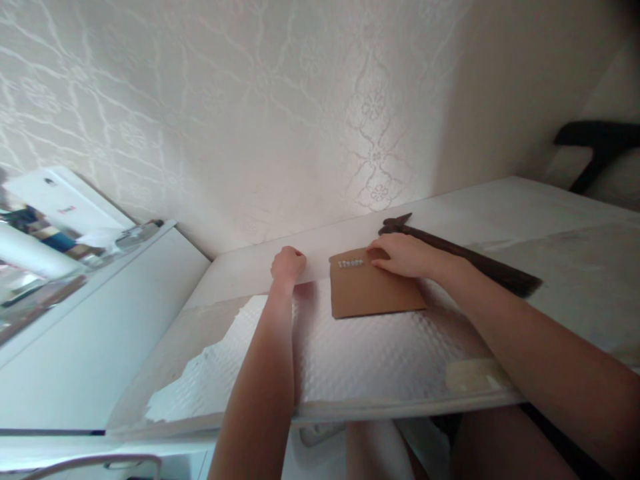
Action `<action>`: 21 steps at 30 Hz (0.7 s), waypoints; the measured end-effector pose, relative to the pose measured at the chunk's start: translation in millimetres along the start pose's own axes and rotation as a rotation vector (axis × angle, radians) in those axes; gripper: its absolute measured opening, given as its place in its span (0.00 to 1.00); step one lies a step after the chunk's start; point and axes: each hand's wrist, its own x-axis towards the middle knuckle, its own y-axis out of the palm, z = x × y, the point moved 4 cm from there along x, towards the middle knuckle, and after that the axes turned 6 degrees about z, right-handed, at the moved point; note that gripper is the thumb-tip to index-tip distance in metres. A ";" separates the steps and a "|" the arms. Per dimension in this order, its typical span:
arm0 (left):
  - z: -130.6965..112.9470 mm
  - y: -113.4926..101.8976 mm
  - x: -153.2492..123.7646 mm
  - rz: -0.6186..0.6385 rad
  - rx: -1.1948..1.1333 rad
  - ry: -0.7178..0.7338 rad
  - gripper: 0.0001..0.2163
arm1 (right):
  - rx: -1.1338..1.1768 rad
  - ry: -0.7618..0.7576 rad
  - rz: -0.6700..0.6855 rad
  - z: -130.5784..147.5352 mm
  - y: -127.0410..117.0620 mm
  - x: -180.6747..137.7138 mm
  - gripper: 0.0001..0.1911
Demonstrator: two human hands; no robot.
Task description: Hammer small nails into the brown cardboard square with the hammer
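Nearest you, your bare knees show under the front edge of the table (pixel 400 400), and both forearms reach out over its top. The near part of the tabletop is covered by a white, dimpled sheet (pixel 350 360) with a torn left edge.

Further out, your left hand (pixel 287 263) is curled into a loose fist with the knuckles up, resting at the far edge of that sheet. You can't tell from this angle whether anything is inside the fist.

To its right lies a brown cardboard piece (pixel 373 293), flat on the table, with a short row of small pale objects (pixel 350 263) along its far edge; they are too small to identify, possibly beads or small nails. Your right hand (pixel 403 255) lies palm down on the far right corner of the cardboard, fingers extended and pressed flat, grasping nothing.

Just beyond that hand, a dark, long tool (pixel 480 260) lies diagonally on the table, its forked end pointing toward the wall.

Behind everything stands a pale patterned wall (pixel 300 120). To the far left is a white counter (pixel 100 320) with blurred items on top.
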 end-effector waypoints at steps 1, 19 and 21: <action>-0.9 1.6 2.0 0.011 -0.012 0.024 0.13 | 0.002 0.000 0.000 0.1 0.0 0.0 0.17; -41.1 10.1 -8.8 0.063 -0.683 0.515 0.06 | 0.079 -0.095 -0.135 15.5 -8.2 0.2 0.11; -42.6 13.9 -11.0 0.152 -0.795 0.511 0.06 | 0.084 -0.104 -0.145 16.1 -5.2 1.8 0.10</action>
